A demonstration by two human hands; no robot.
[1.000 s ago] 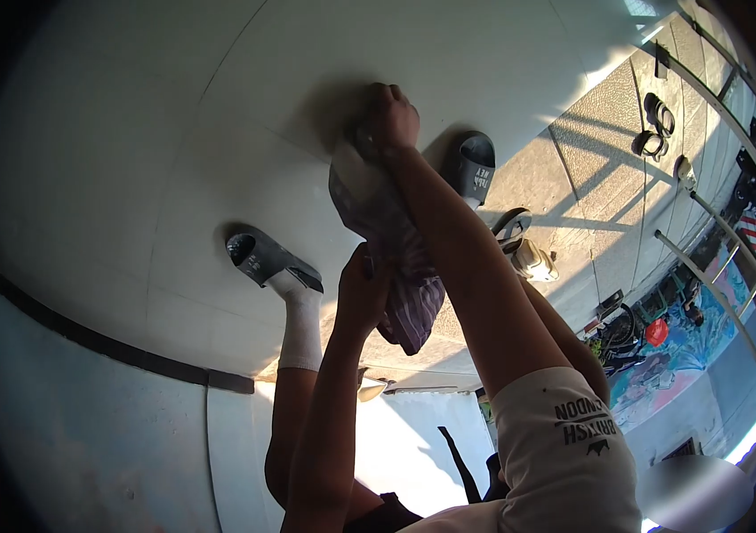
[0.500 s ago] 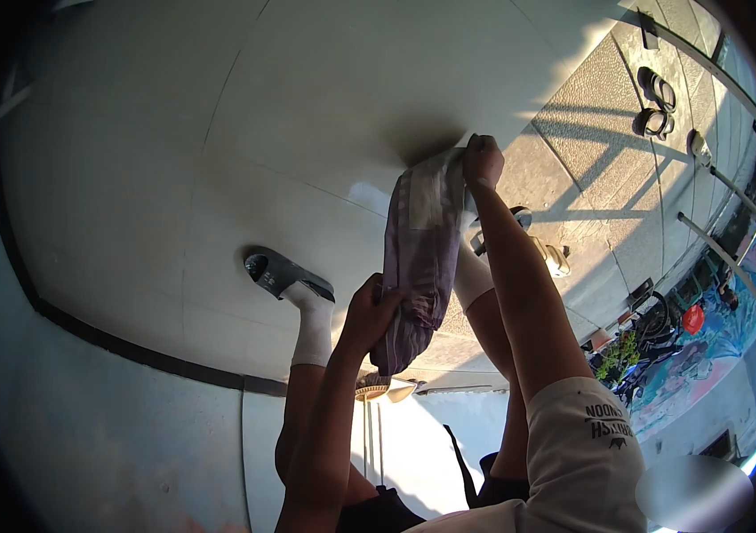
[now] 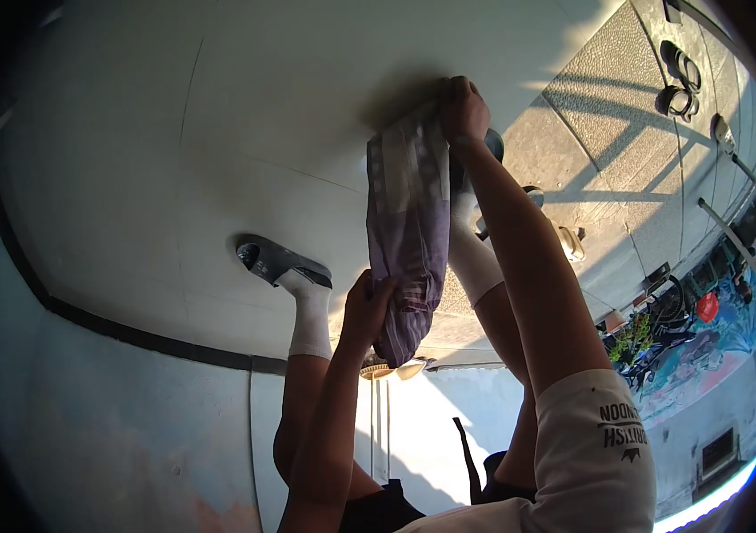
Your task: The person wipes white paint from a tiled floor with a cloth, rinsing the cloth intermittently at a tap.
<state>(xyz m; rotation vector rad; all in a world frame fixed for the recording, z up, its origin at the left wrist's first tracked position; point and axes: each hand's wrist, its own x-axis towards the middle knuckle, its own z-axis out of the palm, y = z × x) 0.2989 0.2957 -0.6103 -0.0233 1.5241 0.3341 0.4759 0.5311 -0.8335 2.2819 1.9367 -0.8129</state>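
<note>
A long, folded purple cloth (image 3: 409,222) with a pale, spotted upper part hangs in front of my legs. My right hand (image 3: 465,111) is closed on its upper right corner. Lower down, my left hand (image 3: 367,306) grips the left edge, its thumb lying over the bunched, striped lower part. Both hands stay in contact with the fabric, which is stretched lengthwise between them.
My left foot wears a dark slipper (image 3: 282,259) on the pale floor (image 3: 129,160). Dark sandals (image 3: 680,102) lie on the paving at the upper right. A light shoe (image 3: 572,242), metal poles (image 3: 738,240), a green plant (image 3: 631,342) and a painted wall (image 3: 689,382) show at the right.
My right hand has moved up and slightly left with the upper end of the cloth. The cloth now looks straighter and more stretched. The view has also shifted a little.
</note>
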